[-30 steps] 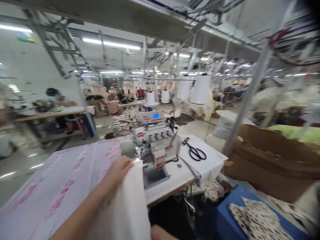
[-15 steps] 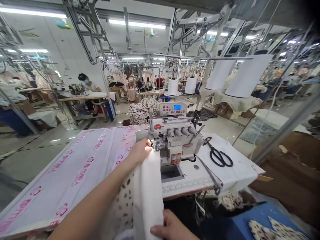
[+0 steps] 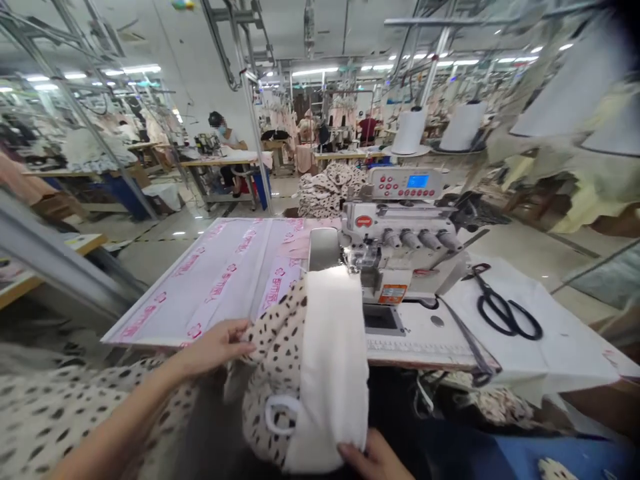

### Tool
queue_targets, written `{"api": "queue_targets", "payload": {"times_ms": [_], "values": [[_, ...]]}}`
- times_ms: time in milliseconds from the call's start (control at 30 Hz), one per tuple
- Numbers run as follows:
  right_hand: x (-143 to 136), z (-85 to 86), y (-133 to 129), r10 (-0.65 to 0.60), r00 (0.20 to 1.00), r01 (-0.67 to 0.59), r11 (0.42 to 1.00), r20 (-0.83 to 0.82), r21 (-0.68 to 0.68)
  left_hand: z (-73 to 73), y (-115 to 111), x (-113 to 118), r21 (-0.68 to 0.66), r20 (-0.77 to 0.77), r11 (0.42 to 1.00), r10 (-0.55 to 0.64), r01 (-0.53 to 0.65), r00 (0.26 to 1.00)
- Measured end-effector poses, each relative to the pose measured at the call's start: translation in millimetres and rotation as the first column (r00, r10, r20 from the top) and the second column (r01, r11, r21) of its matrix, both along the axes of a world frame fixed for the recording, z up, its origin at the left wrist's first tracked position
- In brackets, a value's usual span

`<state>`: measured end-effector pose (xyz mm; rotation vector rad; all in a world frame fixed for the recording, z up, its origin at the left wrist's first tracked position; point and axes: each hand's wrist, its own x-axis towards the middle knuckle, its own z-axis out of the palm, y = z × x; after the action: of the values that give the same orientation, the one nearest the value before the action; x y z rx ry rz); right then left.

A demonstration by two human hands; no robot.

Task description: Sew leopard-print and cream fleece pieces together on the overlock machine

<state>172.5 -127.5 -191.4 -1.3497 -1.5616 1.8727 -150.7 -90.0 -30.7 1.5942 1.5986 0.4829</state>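
Observation:
A white fabric strip [image 3: 333, 360] runs from under the presser area of the sewing machine [image 3: 400, 233] down toward me. Beside it on the left hangs spotted fabric [image 3: 280, 327], with a white ring-shaped piece [image 3: 283, 415] against it. My left hand [image 3: 233, 343] pinches the left edge of the spotted fabric between thumb and fingers. Low in the view, my right hand [image 3: 373, 457] grips the lower right edge of the white strip, thumb on top.
Black-handled scissors [image 3: 505, 310] lie on the table right of the machine. A white sheet with pink print [image 3: 215, 280] covers the left table. Spotted fabric is heaped behind the machine [image 3: 330, 190]. Thread cones [image 3: 407, 132] stand beyond. A person [image 3: 227, 137] sits at another table.
My left hand has left the needle area, moved down and left, and now holds the spotted fabric. More spotted fabric shows. The camera view has shifted, and my right hand still holds the strip.

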Motion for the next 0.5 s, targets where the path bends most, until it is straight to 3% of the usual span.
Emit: {"api": "queue_targets", "payload": {"times_ms": [100,233,333,500], "values": [[9,22.7,-1,0.051,0.995,-0.051,0.999,-0.083,0.0,4.1,-22,-11,-0.101,0.047,0.994,0.05,-0.045,0.998],[20,35.6,-6,0.041,0.994,-0.046,0.998,-0.097,-0.05,11.8,-30,-27,-0.01,0.085,0.979,0.205,-0.205,0.975],[22,25.5,-9,0.009,0.995,-0.011,1.0,-0.101,-0.021,18.1,-11,-45,0.125,0.076,0.937,0.319,-0.327,0.945],[14,-3.2,-1,-0.08,0.989,0.091,0.992,-0.127,0.089,18.2,37,-61,0.305,-0.043,0.884,0.386,-0.356,0.922]]}}
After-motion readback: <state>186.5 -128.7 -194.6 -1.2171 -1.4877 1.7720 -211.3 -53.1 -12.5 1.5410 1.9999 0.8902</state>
